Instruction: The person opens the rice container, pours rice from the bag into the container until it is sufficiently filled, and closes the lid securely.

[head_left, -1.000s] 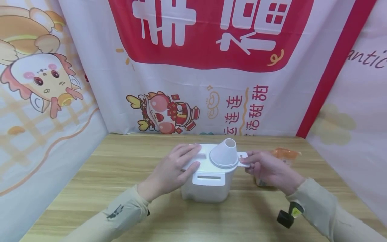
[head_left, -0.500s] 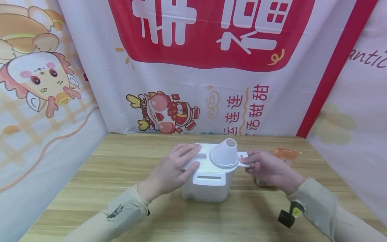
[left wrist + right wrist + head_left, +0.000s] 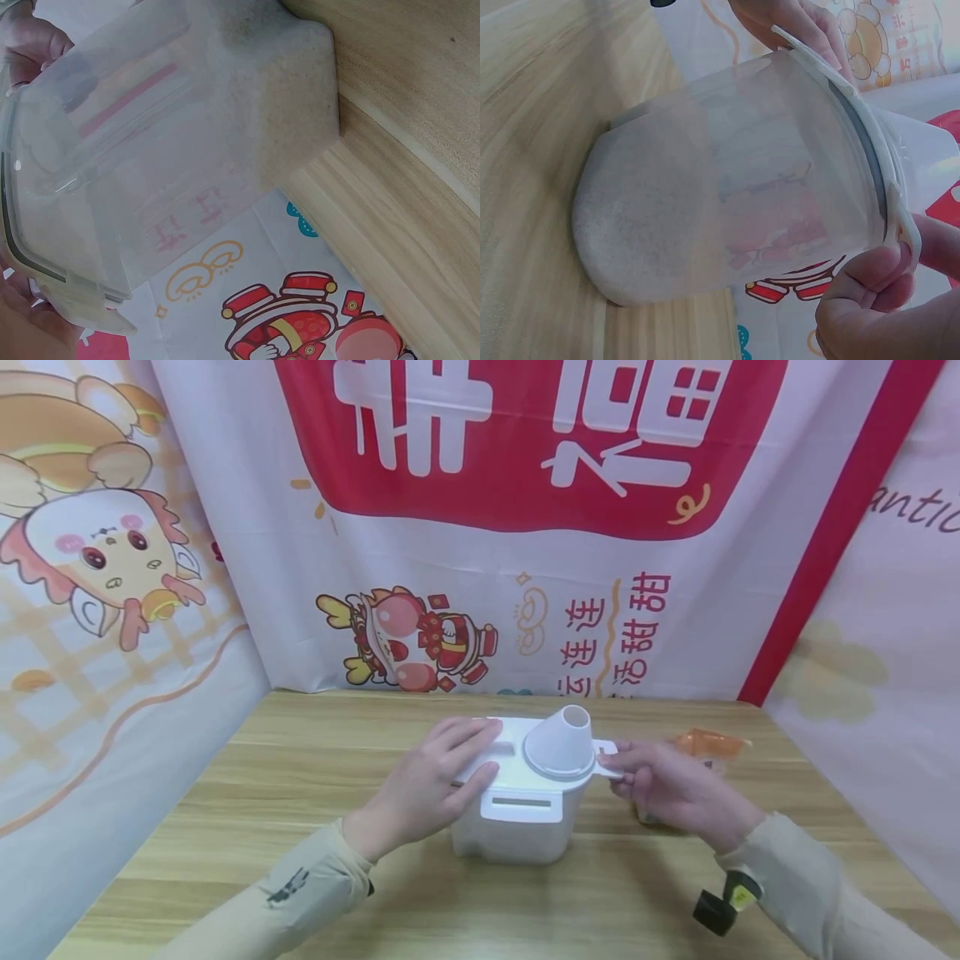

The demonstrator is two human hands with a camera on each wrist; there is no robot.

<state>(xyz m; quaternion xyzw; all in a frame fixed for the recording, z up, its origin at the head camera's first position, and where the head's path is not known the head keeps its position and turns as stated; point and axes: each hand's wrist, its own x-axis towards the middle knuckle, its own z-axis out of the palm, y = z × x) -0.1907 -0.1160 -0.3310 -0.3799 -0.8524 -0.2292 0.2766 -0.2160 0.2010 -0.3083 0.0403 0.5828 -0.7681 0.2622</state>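
A translucent storage container (image 3: 513, 839) with a white lid (image 3: 517, 727) stands upright on the table, with pale grains visible in its lower part in both wrist views. A white cone-shaped cup (image 3: 561, 743) sits on the lid's right part. My left hand (image 3: 431, 777) rests on the lid's left part, thumb and fingers spread beside the raised ridge. My right hand (image 3: 671, 781) pinches the white latch (image 3: 906, 232) at the lid's right side between thumb and finger. Another latch (image 3: 522, 807) juts outward at the front.
Behind my right hand stands a partly hidden bag with an orange top (image 3: 708, 743). The wooden table (image 3: 315, 760) meets printed white cloth walls (image 3: 480, 560) at the back and sides. A small black device (image 3: 716, 912) is strapped at the right wrist.
The right wrist has shifted slightly right and down, its fingers staying at the latch. The left hand and container hold their places; the head view has moved a little.
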